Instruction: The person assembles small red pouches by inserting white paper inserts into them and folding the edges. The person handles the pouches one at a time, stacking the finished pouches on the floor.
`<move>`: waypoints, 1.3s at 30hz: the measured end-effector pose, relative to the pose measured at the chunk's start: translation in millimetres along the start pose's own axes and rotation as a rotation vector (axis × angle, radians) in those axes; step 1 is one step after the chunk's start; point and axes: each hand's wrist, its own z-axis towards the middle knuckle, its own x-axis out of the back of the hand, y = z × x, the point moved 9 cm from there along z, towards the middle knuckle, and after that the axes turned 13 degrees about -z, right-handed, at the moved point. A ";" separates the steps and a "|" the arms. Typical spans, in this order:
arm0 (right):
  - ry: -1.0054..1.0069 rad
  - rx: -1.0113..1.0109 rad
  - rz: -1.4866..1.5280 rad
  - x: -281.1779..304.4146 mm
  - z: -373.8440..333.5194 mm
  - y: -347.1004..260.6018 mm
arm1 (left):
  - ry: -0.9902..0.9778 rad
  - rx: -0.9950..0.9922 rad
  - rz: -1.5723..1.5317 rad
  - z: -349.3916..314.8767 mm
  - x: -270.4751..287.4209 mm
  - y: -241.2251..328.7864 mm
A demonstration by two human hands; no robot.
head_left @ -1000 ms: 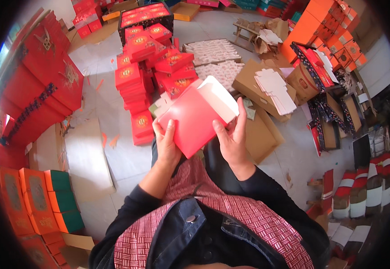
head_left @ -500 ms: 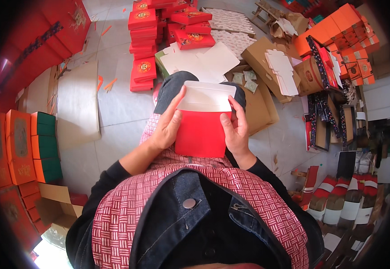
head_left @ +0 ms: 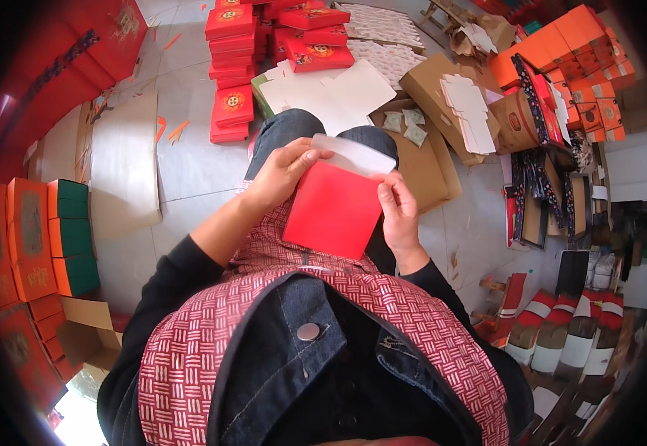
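Fingers (head_left: 309, 156) holding a red carton (head_left: 335, 212), grey tiled floor (head_left: 186, 171), stacked red boxes (head_left: 232, 108) beyond

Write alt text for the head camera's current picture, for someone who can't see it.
A person's left hand and right hand hold a red cardboard carton with a white flap above a red-and-white patterned apron. Beyond the denim-clad knees lie white cardboard sheets and stacked red boxes with gold emblems.

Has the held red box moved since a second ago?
Yes. Against the red stack, the red box has come toward the apron: level with the stack's near end then, now clearly nearer the apron.
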 end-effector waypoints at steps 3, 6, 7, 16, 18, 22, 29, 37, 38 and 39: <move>0.066 0.037 0.124 8.5 3.6 -9.3 | 0.057 -0.084 -0.063 -7.0 1.9 8.0; 0.034 -0.059 0.505 24.4 44.2 -18.7 | 0.048 -0.156 0.017 -9.0 -0.5 19.8; -0.070 -0.152 0.396 24.5 60.4 -11.4 | 0.037 -0.180 0.045 -9.2 -4.4 23.4; -0.875 -0.476 -0.001 -45.2 79.8 -40.8 | 0.064 -0.197 0.063 -12.7 -8.3 33.1; -0.779 -0.398 0.103 -51.4 80.4 -30.5 | 0.078 -0.196 -0.009 -14.6 -5.5 26.9; -0.633 -0.366 0.060 -49.0 76.8 -29.5 | 0.096 -0.276 -0.280 -19.8 1.0 13.6; -0.496 -0.019 -0.164 -39.6 71.9 -45.4 | 0.065 -0.244 -0.141 -25.8 -10.6 18.2; -0.580 0.024 -0.205 -49.7 74.6 -50.5 | 0.075 -0.368 0.252 -25.6 -22.3 26.3; -0.593 0.024 -0.208 -50.9 75.3 -50.4 | 0.065 -0.366 0.294 -24.2 -24.7 26.0; -0.604 0.023 -0.212 -51.8 76.3 -51.4 | 0.071 -0.363 0.304 -23.6 -23.5 26.1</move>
